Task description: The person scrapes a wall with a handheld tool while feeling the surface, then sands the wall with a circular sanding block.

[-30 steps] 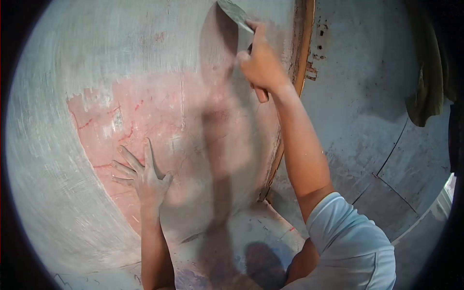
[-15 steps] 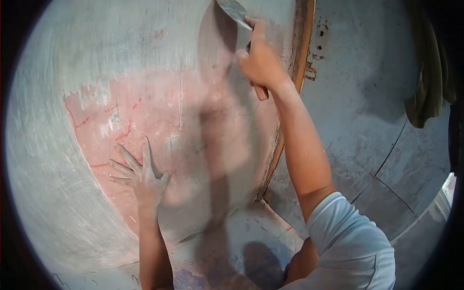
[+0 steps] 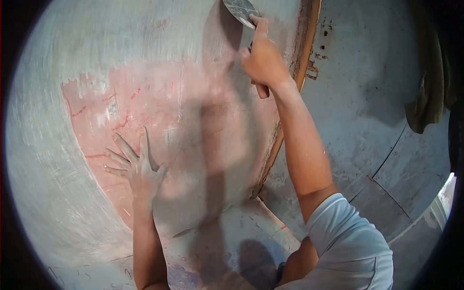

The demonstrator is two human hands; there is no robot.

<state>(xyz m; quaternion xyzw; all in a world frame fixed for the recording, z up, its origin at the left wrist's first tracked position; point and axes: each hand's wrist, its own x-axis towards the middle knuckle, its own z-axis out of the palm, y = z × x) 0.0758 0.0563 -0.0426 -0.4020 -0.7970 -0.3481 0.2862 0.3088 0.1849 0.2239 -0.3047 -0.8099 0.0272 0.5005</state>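
High on the wall, my right hand is closed around the wooden handle of a trowel. Its rounded metal blade points up and left, with the index finger stretched along the base of the blade. The blade's shadow falls on the wall beside it. Lower left, my left hand has its fingers spread against the pink patch of the wall and holds nothing. Grey-white plaster with streaky marks surrounds the patch at the left and above.
A brown wooden frame edge runs down along the right side of the wall. Beyond it lies a grey-blue surface with dark joints. A dark green cloth hangs at the far right. Below the wall is a stained ledge.
The view has shifted slightly. The trowel blade has tilted and shows more of its face, a little lower on the wall. My left hand stays spread at the same spot on the patch.
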